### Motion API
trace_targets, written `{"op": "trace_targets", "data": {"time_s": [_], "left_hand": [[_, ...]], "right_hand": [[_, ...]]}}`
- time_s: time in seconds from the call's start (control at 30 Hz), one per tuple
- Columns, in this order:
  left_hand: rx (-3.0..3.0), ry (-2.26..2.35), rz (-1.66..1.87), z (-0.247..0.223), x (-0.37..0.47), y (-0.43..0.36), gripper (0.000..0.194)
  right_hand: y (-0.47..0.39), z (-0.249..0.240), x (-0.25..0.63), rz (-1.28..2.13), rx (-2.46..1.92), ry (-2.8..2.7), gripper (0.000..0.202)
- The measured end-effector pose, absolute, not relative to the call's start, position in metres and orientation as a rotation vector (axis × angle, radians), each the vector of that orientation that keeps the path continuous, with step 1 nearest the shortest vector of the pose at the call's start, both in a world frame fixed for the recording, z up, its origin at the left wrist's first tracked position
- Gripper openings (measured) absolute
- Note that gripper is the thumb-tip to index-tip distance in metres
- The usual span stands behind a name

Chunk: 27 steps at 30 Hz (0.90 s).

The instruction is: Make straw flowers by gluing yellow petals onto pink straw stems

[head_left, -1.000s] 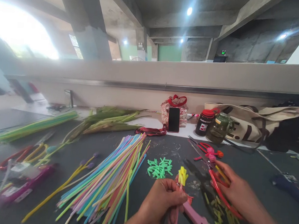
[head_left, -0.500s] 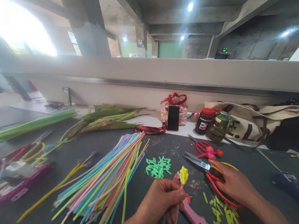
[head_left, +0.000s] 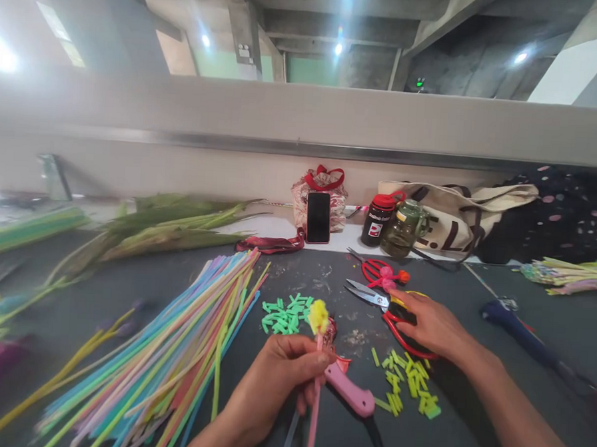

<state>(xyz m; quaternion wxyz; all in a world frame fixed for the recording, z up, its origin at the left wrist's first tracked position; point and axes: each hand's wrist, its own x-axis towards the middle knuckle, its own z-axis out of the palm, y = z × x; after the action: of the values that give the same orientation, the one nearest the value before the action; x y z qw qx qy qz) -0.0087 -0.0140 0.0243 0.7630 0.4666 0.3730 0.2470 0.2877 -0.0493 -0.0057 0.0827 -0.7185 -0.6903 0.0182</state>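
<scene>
Between thumb and fingers, my left hand (head_left: 291, 370) pinches a pink stem (head_left: 313, 418) topped by a yellow tuft (head_left: 318, 316). My right hand (head_left: 426, 320) rests on the red and yellow handles of the large scissors (head_left: 375, 295), whose blades point left and are slightly parted. Its fingers are bent over the handles. A pink-handled tool (head_left: 352, 392) lies just right of my left hand, its far end partly hidden. Green cut pieces (head_left: 286, 314) lie beyond my left hand, and yellow-green cut pieces (head_left: 410, 379) lie below my right hand.
Many coloured stems (head_left: 156, 356) spread at the left, with corn husks (head_left: 178, 234) behind. Smaller red scissors (head_left: 375, 271) lie beyond the large pair. At the back stand a phone (head_left: 319, 218), a black bottle (head_left: 377, 221), a green jar (head_left: 403, 229) and a canvas bag (head_left: 443, 224).
The view has turned to the right, so the tabletop objects appear farther left. My left hand still holds the pink stem, and my right hand stays at the scissors' handles.
</scene>
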Motion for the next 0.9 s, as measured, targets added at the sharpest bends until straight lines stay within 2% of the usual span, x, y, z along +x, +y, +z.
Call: {"op": "trace_targets", "data": {"time_s": [0.27,0.4,0.47,0.53,0.6,0.67,0.8,0.9], "left_hand": [[0.887,0.807,0.577,0.019,-0.009,-0.012,0.03],[0.93,0.834,0.563,0.019,-0.008,-0.008,0.029],[0.939,0.845,0.572,0.019,-0.008,-0.007,0.029],[0.944,0.852,0.588,0.019,-0.008,-0.007,0.029],[0.945,0.855,0.626,0.019,-0.008,-0.007,0.03],[0.957,0.861,0.67,0.02,-0.008,-0.007,0.029],[0.977,0.892,0.703,0.025,-0.009,-0.005,0.027],[0.947,0.898,0.744,0.029,-0.012,-0.002,0.027]], "right_hand": [[-0.06,0.007,0.273,-0.007,-2.057,-1.987,0.029],[-0.067,0.019,0.228,0.179,-1.867,-2.074,0.019],[-0.072,0.021,0.2,0.379,-1.796,-2.103,0.018],[-0.076,0.018,0.174,0.388,-1.843,-2.137,0.009],[-0.079,0.011,0.157,0.273,-1.939,-2.135,0.023],[-0.079,0.002,0.147,0.185,-2.005,-2.177,0.028],[-0.074,-0.004,0.143,0.125,-2.027,-2.227,0.011],[-0.074,-0.003,0.153,0.289,-2.041,-2.067,0.01]]}}
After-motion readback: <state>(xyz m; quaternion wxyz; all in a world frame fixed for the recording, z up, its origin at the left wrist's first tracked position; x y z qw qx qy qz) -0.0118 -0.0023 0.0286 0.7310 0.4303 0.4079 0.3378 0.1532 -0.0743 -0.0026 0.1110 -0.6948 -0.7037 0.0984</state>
